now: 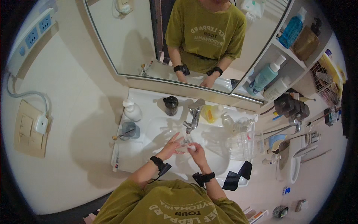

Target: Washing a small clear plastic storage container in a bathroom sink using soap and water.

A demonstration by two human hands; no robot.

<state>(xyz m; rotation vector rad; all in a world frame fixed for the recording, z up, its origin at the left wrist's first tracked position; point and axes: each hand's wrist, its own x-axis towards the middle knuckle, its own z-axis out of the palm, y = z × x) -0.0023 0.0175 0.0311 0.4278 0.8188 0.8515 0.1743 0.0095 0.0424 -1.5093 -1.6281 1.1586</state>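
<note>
Under the chrome faucet point(193, 116) in the white washbasin point(165, 165), both hands are held close together. My right hand point(197, 152) has its fingers closed around a small white object point(192, 147), too small to identify. Just to its left, my left hand point(171, 147) has its fingers spread, touching or beside a clear item at the water stream; whether it grips that item cannot be told. Black bands with small devices are on both wrists.
Around the basin rim stand a white pump bottle point(132, 110), a grey cup point(131, 130), a dark bottle point(171, 105), a yellow bottle point(211, 113) and a clear plastic box point(240, 147). A mirror cabinet point(179, 81) hangs above. Black pieces point(231, 180) lie at the right front edge.
</note>
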